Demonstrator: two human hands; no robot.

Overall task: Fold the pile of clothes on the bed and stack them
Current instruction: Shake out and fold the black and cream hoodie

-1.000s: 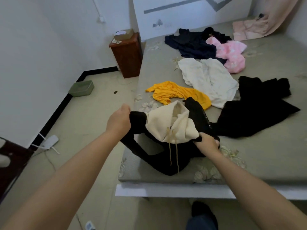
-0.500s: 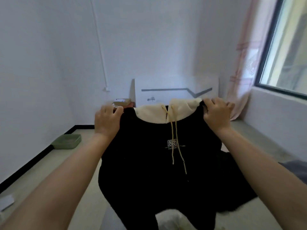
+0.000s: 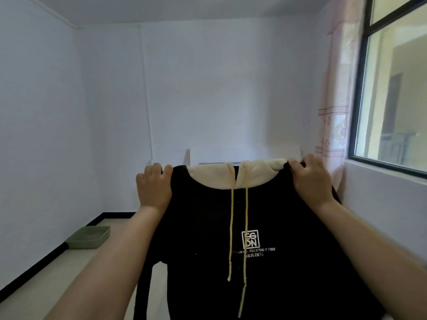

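Observation:
A black hoodie [image 3: 208, 227] with a cream hood [image 3: 219, 176], two yellow drawstrings and a white chest print hangs spread out in front of me, front side facing me. My left hand [image 3: 154, 185] grips its left shoulder and my right hand [image 3: 309, 181] grips its right shoulder, both held up at about the same height. The hoodie's body hangs down past the bottom of the view. The bed and the other clothes are hidden behind it.
A green tray [image 3: 89, 236] lies on the floor by the left wall. A window [image 3: 397, 88] with a pink curtain [image 3: 332, 112] fills the right side. A white headboard [image 3: 245, 155] shows just above the hoodie. White walls surround the room.
Both hands have lifted the black hoodie off the bed and raised it by the shoulders. My view has tilted up from the bed to the far wall.

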